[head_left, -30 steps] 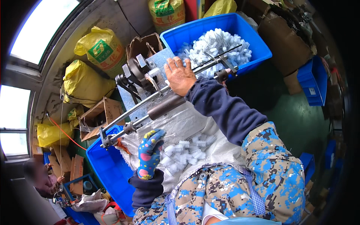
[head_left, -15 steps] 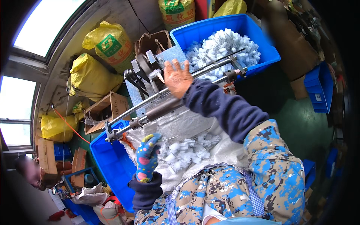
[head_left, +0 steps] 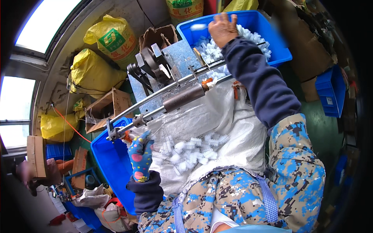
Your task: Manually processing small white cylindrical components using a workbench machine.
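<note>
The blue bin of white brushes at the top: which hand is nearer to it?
Right. The right hand reaches over the blue bin, above its white brushes. The gloved left hand is far below, by the metal rod.

Glossy blue plastic bin point(head_left: 278, 58), bristly white brushes point(head_left: 194, 149) on a crinkly woven sack point(head_left: 233, 128), dull metal rods point(head_left: 163, 99), spotted cloth glove point(head_left: 140, 157).

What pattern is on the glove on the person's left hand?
The left hand wears a blue glove with pink, yellow and green spots, seen clearly in the head view.
</note>
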